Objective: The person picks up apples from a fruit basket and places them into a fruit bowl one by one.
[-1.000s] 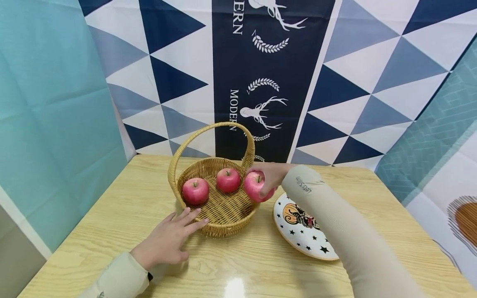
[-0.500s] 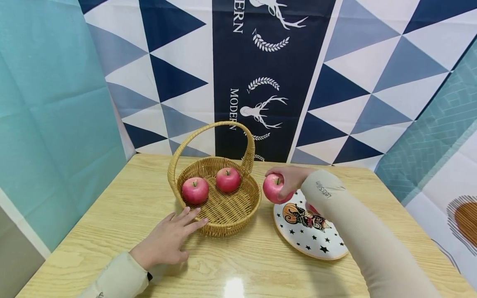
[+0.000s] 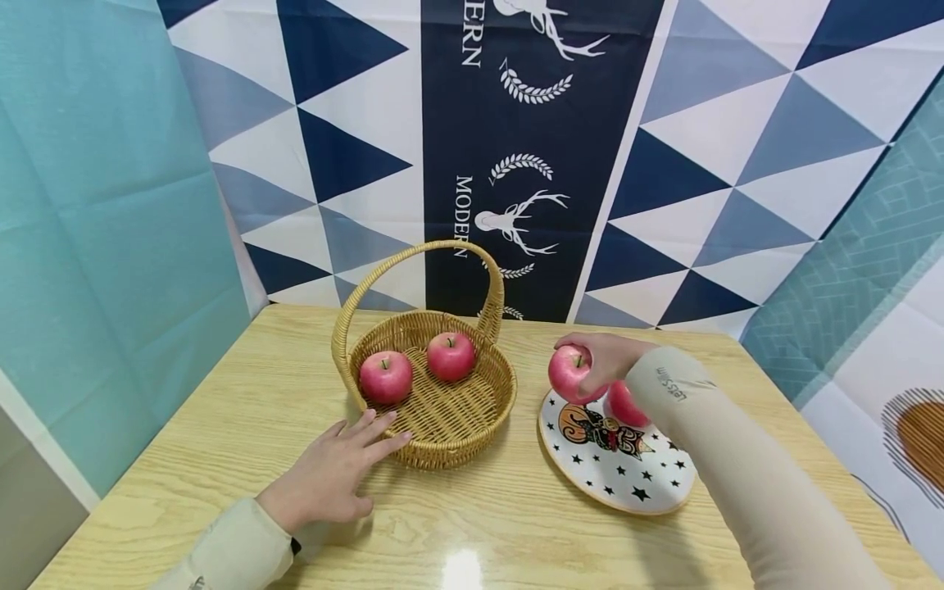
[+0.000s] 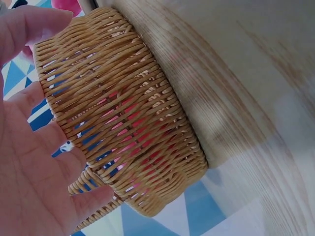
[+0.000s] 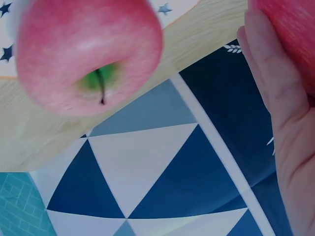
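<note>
My right hand (image 3: 608, 358) grips a pinkish-red apple (image 3: 570, 374) above the back left edge of a white plate (image 3: 590, 475) printed with black stars and a cat figure. On that plate, partly behind my sleeve, sits another apple (image 3: 625, 405), which shows large in the right wrist view (image 5: 91, 54). My left hand (image 3: 335, 471) rests with spread fingers at the front left rim of a wicker basket (image 3: 450, 455). Inside the basket lie two red apples, one at the left (image 3: 387, 378) and one at the back (image 3: 451, 356). In the left wrist view, fingertips touch the woven wall (image 4: 118, 108).
The basket's tall arched handle (image 3: 413, 256) rises over its back half. Both basket and plate stand on a light wooden table (image 3: 472, 524). A patterned cloth (image 3: 509, 164) hangs behind the table's back edge, with a teal cloth (image 3: 111, 205) at the left.
My right hand has carried the apple rightward from over the basket's right rim to over the plate. The apple on the plate has come into view. My left hand has stayed put.
</note>
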Motion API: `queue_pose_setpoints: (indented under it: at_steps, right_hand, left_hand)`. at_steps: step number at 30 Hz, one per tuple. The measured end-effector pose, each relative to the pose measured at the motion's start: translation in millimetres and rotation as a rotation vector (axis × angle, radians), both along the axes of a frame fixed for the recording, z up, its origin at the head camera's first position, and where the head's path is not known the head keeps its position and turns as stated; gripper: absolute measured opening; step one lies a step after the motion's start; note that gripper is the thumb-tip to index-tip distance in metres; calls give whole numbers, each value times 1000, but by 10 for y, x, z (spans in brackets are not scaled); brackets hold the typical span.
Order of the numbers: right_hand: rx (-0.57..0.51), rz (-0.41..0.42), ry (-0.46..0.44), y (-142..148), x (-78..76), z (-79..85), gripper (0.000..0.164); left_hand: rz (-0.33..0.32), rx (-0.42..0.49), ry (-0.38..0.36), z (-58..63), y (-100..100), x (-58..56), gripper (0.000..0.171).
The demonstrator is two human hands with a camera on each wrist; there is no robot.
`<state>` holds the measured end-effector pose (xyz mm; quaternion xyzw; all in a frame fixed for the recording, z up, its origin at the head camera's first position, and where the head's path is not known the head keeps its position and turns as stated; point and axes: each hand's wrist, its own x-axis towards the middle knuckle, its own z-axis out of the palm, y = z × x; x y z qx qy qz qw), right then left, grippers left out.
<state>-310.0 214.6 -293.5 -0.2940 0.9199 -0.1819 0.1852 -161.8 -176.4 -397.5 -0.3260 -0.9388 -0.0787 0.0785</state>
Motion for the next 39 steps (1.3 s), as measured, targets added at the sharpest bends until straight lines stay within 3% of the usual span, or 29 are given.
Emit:
queue_pose_setpoints:
  at_steps: [8,15,23,39]
  right_hand:
    - [-48,-113,-13,157,43,-176,85]
    - [-49,-86,108,190,7,-389,85]
    - [-2,-41,174,158,-41,-536,83]
    - [96,-11,181,97,-45,-588,80]
  left_hand:
    - [-1,7,6,-11,0,8,83]
    - [10,2,-16,-1,-1,13,82]
    - [17,8,-37,6,1,13,82]
    - [15,-8,-23,18,21,7,83]
